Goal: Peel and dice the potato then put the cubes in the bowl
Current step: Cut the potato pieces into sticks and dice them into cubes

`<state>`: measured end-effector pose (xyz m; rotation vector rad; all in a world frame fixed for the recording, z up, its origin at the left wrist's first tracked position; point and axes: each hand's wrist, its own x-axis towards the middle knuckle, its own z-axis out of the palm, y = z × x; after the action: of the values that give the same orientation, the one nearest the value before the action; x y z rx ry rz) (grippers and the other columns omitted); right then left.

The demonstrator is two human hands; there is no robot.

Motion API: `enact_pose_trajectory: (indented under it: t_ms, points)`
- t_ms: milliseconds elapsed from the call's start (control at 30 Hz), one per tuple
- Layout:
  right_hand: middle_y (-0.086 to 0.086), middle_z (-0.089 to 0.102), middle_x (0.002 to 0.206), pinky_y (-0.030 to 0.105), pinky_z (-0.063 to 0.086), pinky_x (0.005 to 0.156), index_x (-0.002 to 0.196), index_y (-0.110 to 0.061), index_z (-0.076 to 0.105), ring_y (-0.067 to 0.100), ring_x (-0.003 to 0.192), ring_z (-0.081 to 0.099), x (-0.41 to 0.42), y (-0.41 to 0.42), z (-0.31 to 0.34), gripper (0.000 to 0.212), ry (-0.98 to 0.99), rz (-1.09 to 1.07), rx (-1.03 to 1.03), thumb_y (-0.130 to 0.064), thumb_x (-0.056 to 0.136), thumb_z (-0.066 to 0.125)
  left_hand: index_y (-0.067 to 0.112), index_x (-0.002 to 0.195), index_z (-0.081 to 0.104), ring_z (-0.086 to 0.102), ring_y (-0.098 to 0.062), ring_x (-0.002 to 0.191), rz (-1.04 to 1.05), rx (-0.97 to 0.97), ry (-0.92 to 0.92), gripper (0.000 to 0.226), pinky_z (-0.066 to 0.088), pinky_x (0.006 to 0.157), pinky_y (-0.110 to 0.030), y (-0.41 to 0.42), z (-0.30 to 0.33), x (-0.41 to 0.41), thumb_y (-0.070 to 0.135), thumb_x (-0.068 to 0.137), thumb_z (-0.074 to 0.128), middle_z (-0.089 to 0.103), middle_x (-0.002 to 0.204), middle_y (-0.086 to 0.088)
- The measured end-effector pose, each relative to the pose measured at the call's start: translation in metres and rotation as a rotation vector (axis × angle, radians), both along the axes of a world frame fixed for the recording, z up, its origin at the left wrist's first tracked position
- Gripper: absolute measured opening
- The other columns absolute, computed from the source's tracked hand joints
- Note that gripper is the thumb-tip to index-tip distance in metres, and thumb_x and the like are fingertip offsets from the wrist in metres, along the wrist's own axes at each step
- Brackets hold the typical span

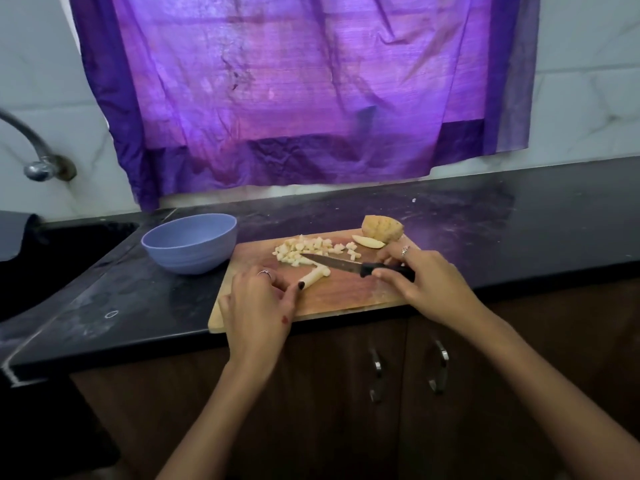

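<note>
You are midway through dicing. Your right hand (420, 278) curls round the black-handled knife (349, 265); your left hand (258, 299) pins a pale potato strip (316, 276) at its fingertips. A heap of pale cubes (306, 250) lies beyond the blade on the wooden board (346, 296). A slice (367, 241) and a peeled chunk (382, 229) remain uncut, and the blue bowl (190, 242) looks empty.

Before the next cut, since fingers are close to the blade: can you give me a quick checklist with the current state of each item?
1. Right hand grips the knife handle: ok.
2. Left hand fingertips pin the potato strip: ok.
3. Left fingertips away from the blade: ok.
4. Strip flat on the cutting board: ok.
5. Bowl beside the board, within reach: ok.
6. Remaining potato chunk fully peeled: cannot tell.
</note>
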<state>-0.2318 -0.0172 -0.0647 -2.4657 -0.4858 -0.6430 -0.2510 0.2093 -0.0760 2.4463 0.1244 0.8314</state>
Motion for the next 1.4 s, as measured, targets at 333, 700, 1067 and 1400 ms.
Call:
enact_pose_trajectory:
  t_ms: [333, 700, 1067, 1400]
  points:
    - [-0.004, 0.064, 0.101, 0.029, 0.035, 0.067, 0.115, -0.031, 0.060, 0.018, 0.097, 0.058, -0.001, -0.009, 0.010, 0.026, 0.017, -0.124, -0.227, -0.043, 0.094, 0.053, 0.023, 0.076, 0.066, 0.052, -0.014, 0.093, -0.022, -0.022, -0.001, 0.019, 0.033, 0.078, -0.033, 0.001, -0.006, 0.001, 0.039, 0.087, 0.067, 0.059, 0.084, 0.009]
    - [-0.012, 0.068, 0.102, 0.030, 0.044, 0.068, 0.110, -0.038, 0.064, 0.012, 0.093, 0.060, -0.011, 0.007, 0.037, 0.021, -0.081, 0.032, -0.335, -0.043, 0.090, 0.058, 0.022, 0.077, 0.067, 0.042, -0.005, 0.096, -0.054, 0.105, -0.101, 0.015, 0.028, 0.081, -0.030, 0.014, -0.008, -0.022, 0.034, 0.086, 0.067, 0.058, 0.096, 0.013]
    - [0.002, 0.064, 0.092, 0.035, 0.041, 0.068, 0.102, -0.026, 0.047, 0.029, 0.089, 0.059, -0.007, 0.017, 0.045, 0.017, 0.001, -0.139, -0.326, -0.042, 0.095, 0.050, 0.021, 0.081, 0.067, 0.031, 0.001, 0.091, -0.044, 0.028, -0.098, 0.016, 0.025, 0.083, -0.028, 0.020, -0.010, -0.024, 0.037, 0.087, 0.067, 0.052, 0.094, 0.014]
    - [-0.003, 0.054, 0.099, 0.031, 0.037, 0.068, 0.112, -0.023, 0.060, 0.015, 0.091, 0.052, -0.023, 0.040, 0.022, 0.028, 0.048, -0.127, -0.379, -0.040, 0.100, 0.041, 0.021, 0.082, 0.066, 0.043, -0.008, 0.092, -0.056, -0.101, -0.085, 0.020, 0.026, 0.083, -0.030, 0.019, -0.017, -0.019, 0.040, 0.087, 0.066, 0.059, 0.090, 0.008]
